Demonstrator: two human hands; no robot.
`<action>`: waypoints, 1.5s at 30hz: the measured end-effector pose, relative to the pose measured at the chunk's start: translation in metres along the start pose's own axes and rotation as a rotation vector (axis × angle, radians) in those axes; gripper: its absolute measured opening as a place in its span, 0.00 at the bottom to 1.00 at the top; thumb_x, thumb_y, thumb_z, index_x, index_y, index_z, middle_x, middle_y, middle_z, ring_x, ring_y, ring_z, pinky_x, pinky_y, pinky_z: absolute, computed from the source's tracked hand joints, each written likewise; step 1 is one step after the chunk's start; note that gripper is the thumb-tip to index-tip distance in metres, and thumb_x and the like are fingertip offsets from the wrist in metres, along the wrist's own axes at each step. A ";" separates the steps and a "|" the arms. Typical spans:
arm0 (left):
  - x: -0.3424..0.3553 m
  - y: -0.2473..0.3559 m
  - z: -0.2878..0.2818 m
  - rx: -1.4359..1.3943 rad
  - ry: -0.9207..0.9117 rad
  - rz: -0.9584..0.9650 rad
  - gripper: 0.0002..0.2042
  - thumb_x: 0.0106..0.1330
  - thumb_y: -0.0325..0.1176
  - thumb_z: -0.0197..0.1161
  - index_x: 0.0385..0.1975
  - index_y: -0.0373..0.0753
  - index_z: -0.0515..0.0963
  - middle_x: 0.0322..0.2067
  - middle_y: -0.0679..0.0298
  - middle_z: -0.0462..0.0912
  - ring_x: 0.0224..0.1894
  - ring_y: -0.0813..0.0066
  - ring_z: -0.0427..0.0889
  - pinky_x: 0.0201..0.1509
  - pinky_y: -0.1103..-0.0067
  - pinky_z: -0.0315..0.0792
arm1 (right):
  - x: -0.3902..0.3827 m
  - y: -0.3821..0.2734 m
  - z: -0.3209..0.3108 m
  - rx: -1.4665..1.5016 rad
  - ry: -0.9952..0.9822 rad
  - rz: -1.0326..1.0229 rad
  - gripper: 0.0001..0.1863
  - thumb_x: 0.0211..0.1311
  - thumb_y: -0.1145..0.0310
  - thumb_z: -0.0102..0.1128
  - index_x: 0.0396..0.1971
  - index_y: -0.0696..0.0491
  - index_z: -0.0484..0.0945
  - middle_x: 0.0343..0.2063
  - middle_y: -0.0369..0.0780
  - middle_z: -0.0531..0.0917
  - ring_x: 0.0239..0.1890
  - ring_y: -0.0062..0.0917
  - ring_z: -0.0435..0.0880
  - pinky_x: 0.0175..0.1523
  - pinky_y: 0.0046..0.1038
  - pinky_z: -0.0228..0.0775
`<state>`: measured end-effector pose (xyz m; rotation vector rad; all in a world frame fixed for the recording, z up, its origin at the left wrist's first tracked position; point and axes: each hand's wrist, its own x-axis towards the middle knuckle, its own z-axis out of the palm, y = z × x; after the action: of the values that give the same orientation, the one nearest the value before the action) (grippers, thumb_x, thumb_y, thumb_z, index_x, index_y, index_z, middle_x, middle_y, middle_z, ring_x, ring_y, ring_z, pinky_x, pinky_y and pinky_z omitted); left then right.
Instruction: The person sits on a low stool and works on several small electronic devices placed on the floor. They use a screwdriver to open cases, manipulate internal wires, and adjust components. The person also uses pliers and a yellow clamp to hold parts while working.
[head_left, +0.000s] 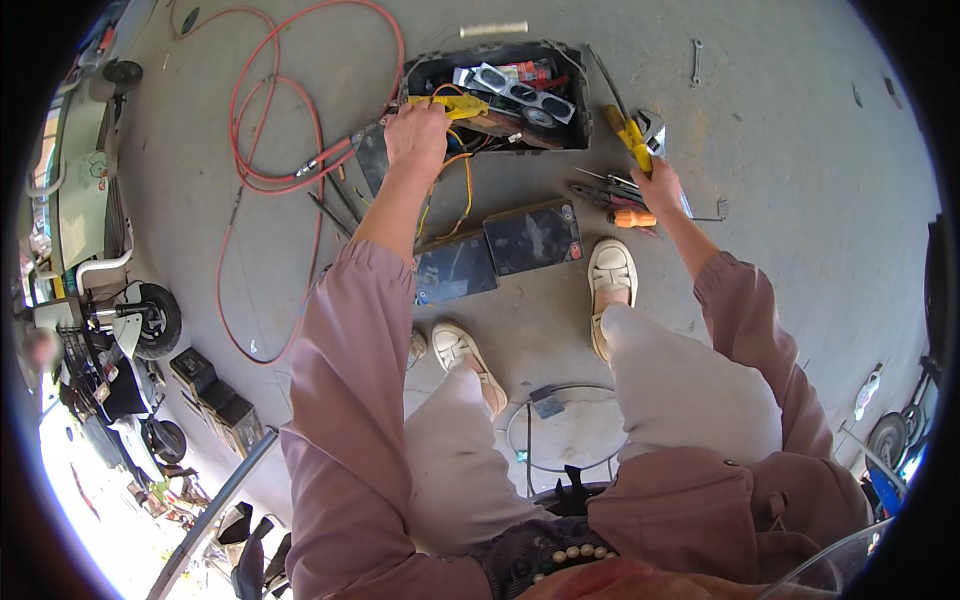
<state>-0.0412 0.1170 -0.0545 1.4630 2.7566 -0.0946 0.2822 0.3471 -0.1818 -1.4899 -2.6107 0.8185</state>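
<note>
My left hand (415, 138) grips a yellow-handled tool (455, 105) over the front left of a black crate (586, 128) holding metal parts (495, 80) and wires. My right hand (658, 182) is closed on a yellow-handled screwdriver (625, 132), beside an adjustable wrench (650, 128); whether it holds both is unclear. Below it lie several hand tools, one with an orange handle (630, 218). Two black batteries (530, 237) lie before my feet, and another dark block (370, 165) is partly hidden behind my left hand. Yellow wires (468, 185) run from the crate toward the batteries.
Looped red hose (234, 140) spreads over the floor at left. Scooters (150, 320) and dark blocks (215, 395) stand farther left. A small spanner (697, 62) and pale bar (493, 29) lie beyond. Wheels (888, 440) show at the right edge. A round cover (565, 450) lies between my legs.
</note>
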 end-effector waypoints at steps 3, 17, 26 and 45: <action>-0.001 0.003 -0.006 -0.101 0.104 -0.003 0.09 0.64 0.38 0.62 0.34 0.39 0.80 0.35 0.61 0.82 0.43 0.59 0.81 0.46 0.64 0.75 | -0.002 -0.004 -0.004 -0.003 0.017 -0.032 0.21 0.54 0.59 0.65 0.43 0.57 0.76 0.42 0.49 0.79 0.49 0.46 0.77 0.52 0.42 0.70; -0.002 -0.050 -0.077 -0.495 -0.079 -0.169 0.13 0.66 0.44 0.57 0.41 0.46 0.83 0.34 0.60 0.85 0.40 0.57 0.83 0.44 0.64 0.74 | 0.030 -0.145 -0.066 0.066 0.037 -0.863 0.18 0.56 0.74 0.58 0.49 0.50 0.78 0.52 0.37 0.78 0.51 0.36 0.75 0.55 0.35 0.70; 0.002 -0.040 -0.047 -0.872 -0.058 0.164 0.10 0.68 0.32 0.60 0.43 0.33 0.79 0.35 0.63 0.82 0.35 0.77 0.78 0.41 0.79 0.72 | 0.040 -0.176 -0.050 -0.025 -0.254 -0.854 0.18 0.57 0.75 0.56 0.50 0.52 0.78 0.46 0.44 0.82 0.47 0.43 0.80 0.53 0.40 0.73; -0.118 -0.141 -0.031 -1.721 0.141 -0.664 0.11 0.69 0.39 0.61 0.42 0.38 0.78 0.28 0.71 0.79 0.38 0.75 0.80 0.56 0.71 0.73 | 0.037 -0.183 0.007 -0.227 -0.267 -0.657 0.15 0.56 0.72 0.60 0.45 0.55 0.77 0.49 0.45 0.79 0.54 0.43 0.76 0.57 0.39 0.71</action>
<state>-0.0918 -0.0575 -0.0120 0.0633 1.8357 1.7687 0.1150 0.2997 -0.1134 -0.4710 -3.1658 0.6886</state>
